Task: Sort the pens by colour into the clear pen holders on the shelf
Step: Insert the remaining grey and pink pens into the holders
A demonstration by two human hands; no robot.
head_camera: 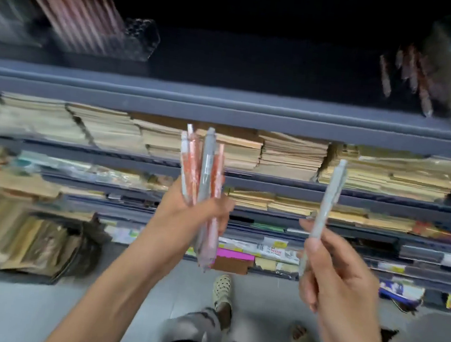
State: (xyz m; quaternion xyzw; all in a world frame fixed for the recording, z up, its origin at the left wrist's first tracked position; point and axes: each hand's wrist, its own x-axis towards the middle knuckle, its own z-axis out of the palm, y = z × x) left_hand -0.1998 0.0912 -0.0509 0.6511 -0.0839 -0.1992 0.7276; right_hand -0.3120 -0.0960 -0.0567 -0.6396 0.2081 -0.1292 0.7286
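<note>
Pens (205, 168) bunched in clenched left grip (193, 218), grey pen (328, 194) pinched upright in right grip (328, 269)

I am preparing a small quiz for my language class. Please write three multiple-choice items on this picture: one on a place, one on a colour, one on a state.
1. Where does the clear pen holder stand?
A. on the floor
B. on the top shelf, at the left
C. on the lowest shelf

2. What colour is the single pen in the right hand?
A. grey
B. green
C. black

3. What is the state of the left hand?
A. open and empty
B. lying flat on the shelf
C. gripping a bunch of pens

Answers:
1 B: it stands on the dark top board, at the left of the view.
2 A: its barrel is pale grey.
3 C: the fingers curl round orange and grey pens.
</note>
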